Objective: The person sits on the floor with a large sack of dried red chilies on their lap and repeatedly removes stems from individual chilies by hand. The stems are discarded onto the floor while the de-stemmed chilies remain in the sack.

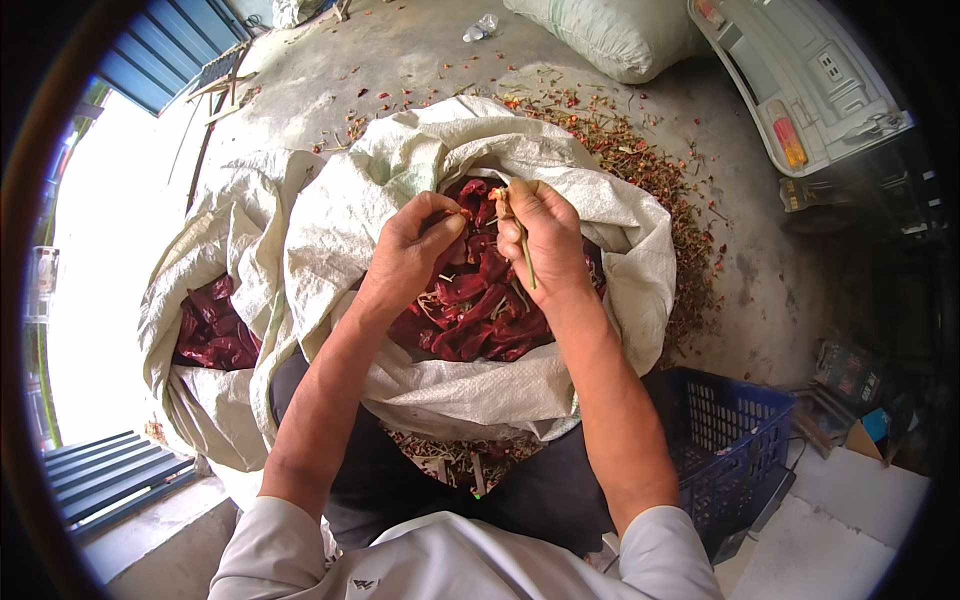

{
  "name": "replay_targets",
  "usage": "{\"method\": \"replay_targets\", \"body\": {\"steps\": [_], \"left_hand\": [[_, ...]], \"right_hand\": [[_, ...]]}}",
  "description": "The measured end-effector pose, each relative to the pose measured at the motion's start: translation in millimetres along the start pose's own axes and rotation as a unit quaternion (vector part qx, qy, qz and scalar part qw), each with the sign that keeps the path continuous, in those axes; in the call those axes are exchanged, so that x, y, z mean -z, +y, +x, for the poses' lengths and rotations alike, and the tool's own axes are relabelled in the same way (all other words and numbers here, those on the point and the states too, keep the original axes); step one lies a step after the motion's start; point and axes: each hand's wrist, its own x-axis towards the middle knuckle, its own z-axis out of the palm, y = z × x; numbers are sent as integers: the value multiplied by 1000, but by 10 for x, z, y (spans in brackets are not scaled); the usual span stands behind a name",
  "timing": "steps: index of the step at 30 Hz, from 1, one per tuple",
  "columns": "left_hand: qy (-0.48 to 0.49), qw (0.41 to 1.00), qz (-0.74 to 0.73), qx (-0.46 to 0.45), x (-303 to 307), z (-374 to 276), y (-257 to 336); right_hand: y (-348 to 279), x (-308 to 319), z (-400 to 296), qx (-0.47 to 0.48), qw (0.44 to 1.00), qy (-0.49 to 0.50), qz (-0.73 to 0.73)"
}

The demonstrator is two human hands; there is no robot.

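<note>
Dried red chili peppers [487,300] fill the open mouth of a white woven sack [480,390] with rolled-down edges, set between my knees. Over its left part, my left hand [416,244] pinches what looks like a dried red pepper between thumb and forefinger; the fingers hide most of it. My right hand [551,240] is curled around a green pepper stem [528,259], which points down out of the fist. An orange-red stem cap [497,195] shows at the thumb and forefinger. The two hands are a short way apart, above the peppers.
A second woven sack [217,187] with dried peppers [217,330] leans at the left. Stems and caps [645,165] litter the concrete floor beyond and right. A blue plastic crate [735,420] stands by my right arm. A vehicle's rear [810,90] and a full sack [622,37] are farther off.
</note>
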Motion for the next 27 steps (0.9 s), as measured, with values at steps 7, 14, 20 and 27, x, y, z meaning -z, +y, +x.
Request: {"method": "replay_targets", "body": {"steps": [7,14,20,27], "left_hand": [[43,998,36,5,125,-25,93],[299,919,223,-125,1298,-277,271],[537,684,492,49,3566,-1319,-417],[372,707,538,269,3603,-614,-1051]], "right_hand": [[29,20,-31,-37,991,-43,-124],[159,11,13,87,912,7,-401],[199,-145,-54,250,787,2,-564],[96,-7,-105,211,784,65,-580]]}}
